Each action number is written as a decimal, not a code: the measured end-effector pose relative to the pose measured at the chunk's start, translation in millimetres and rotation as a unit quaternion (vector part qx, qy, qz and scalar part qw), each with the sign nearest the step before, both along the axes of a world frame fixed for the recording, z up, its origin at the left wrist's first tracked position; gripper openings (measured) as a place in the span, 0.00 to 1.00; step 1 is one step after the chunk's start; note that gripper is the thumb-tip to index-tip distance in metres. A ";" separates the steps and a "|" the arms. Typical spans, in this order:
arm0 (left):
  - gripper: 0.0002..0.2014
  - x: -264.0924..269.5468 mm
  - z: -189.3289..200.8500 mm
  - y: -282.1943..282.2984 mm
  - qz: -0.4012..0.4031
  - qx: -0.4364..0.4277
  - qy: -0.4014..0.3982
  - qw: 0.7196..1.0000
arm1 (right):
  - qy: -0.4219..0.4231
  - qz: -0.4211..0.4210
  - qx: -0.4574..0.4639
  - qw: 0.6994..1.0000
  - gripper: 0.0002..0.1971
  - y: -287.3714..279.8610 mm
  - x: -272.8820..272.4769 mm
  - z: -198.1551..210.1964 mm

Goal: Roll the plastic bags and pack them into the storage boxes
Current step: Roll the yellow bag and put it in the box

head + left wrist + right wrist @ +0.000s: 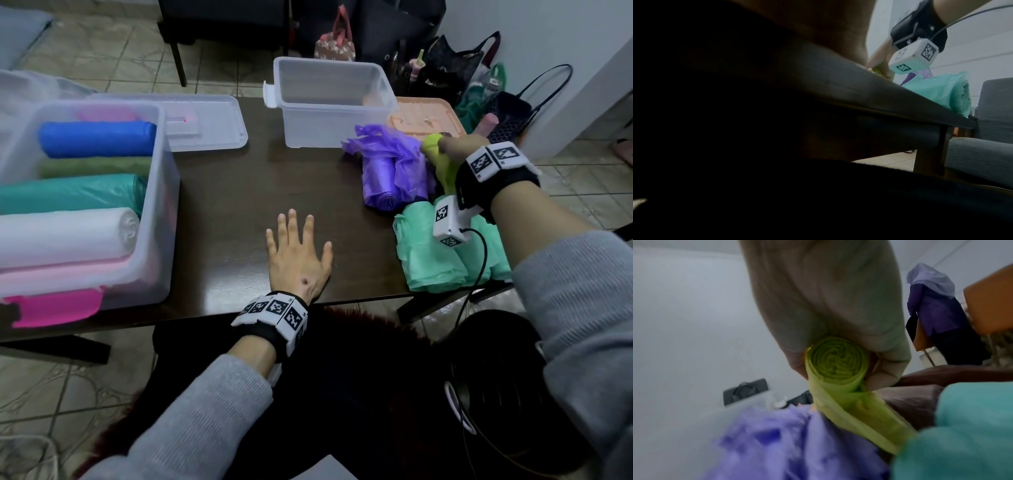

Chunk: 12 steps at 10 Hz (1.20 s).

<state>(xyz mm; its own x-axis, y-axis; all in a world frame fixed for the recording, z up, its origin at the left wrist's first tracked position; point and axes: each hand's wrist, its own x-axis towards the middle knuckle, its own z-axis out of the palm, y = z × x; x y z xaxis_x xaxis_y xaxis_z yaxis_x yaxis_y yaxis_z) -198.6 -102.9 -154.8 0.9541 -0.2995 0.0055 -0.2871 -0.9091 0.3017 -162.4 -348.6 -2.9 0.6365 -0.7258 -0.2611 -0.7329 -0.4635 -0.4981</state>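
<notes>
left hand [298, 257]: flat, fingers apart, near table [222, 205] front edge
right hand [460, 149]: fingers clamped on green roll [836, 360], right edge

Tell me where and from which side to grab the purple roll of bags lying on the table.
Grip the purple roll around its tight cylindrical body, near the spiral end facing the table's front edge, coming from above and from its left. Its far end trails loose crumpled film, and the right hand with the yellow-green roll crowds its right side. The left hand lies flat and free.
</notes>
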 end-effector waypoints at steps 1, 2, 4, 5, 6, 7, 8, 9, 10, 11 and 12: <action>0.31 0.1 0.3 0.1 -0.001 0.000 0.000 1.000 | -0.030 -0.004 0.022 0.999 0.25 3.1 5.0 17.2; 0.31 -0.4 0.0 0.4 -0.003 -0.001 0.004 1.000 | -0.075 0.034 0.010 0.997 0.26 19.2 12.9 28.1; 0.30 4.6 4.9 6.4 -0.008 -0.096 0.034 0.995 | -0.105 0.220 -0.050 0.969 0.28 88.6 19.4 13.5; 0.26 12.8 16.6 21.5 0.063 -0.336 0.063 0.938 | -0.085 0.381 -0.127 0.912 0.32 125.6 15.8 -17.0; 0.21 24.1 34.7 42.4 0.192 -0.438 0.038 0.878 | -0.032 0.487 -0.167 0.857 0.37 153.7 11.6 -51.8; 0.19 42.5 45.7 63.3 0.274 -0.448 0.055 0.850 | 0.002 0.523 -0.161 0.837 0.42 169.7 8.2 -77.7; 0.19 60.6 46.6 76.6 0.258 -0.385 0.109 0.880 | 0.017 0.507 -0.149 0.849 0.43 171.2 7.1 -83.0; 0.22 71.9 53.1 79.0 0.203 -0.341 0.144 0.906 | 0.004 0.494 -0.211 0.844 0.44 175.1 4.9 -74.3; 0.28 75.6 53.9 81.0 0.201 -0.291 0.169 0.920 | -0.004 0.495 -0.238 0.835 0.30 188.2 6.7 -72.6; 0.26 76.5 48.4 84.0 0.216 -0.243 0.193 0.926 | 0.061 0.519 -0.222 0.823 0.27 195.7 6.2 -72.9; 0.26 86.8 48.1 82.0 0.204 -0.210 0.221 0.930 | 0.066 0.536 -0.244 0.806 0.30 198.5 -2.1 -72.2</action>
<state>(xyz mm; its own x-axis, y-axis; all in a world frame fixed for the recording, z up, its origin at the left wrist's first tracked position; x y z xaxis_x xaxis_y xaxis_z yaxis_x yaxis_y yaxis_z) -111.8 -20.9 -106.8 0.9248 0.0292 -0.3794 0.2931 -0.6905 0.6613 -164.5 -150.1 -75.1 0.9558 0.1850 -0.2286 0.1866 -0.9823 -0.0149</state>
